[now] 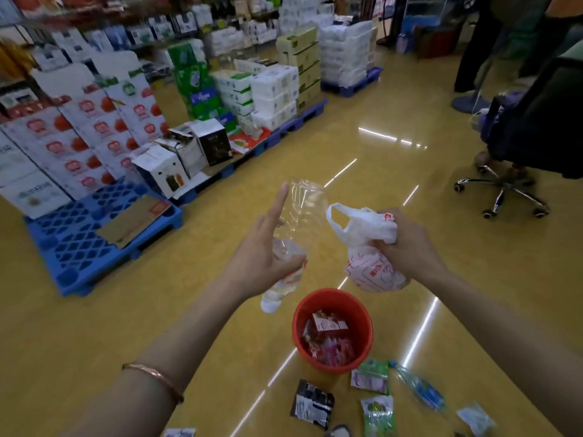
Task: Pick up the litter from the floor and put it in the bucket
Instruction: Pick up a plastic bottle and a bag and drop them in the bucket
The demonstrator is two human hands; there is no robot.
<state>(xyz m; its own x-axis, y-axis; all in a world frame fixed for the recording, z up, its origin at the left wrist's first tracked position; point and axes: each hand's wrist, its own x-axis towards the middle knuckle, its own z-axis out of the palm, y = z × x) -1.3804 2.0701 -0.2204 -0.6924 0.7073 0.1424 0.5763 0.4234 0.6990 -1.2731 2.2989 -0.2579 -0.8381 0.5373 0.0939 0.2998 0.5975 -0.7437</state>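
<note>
A red bucket (362,313) stands on the yellow floor below my hands, with red and pink wrappers inside. My left hand (262,250) holds a crushed clear plastic bottle (303,212), cap end down above the bucket's left rim, index finger stretched out along it. My right hand (410,244) grips a crumpled white plastic bag (366,247) with red print, above the bucket's right side. More litter lies on the floor near the bucket: a black wrapper (310,403), green packets (378,414), a flattened blue-labelled bottle (422,392).
Blue pallets (79,247) with stacked cartons line the left side. A wheeled office chair (504,187) stands at the right, with people standing behind it. A piece of cardboard (132,222) lies on the near pallet.
</note>
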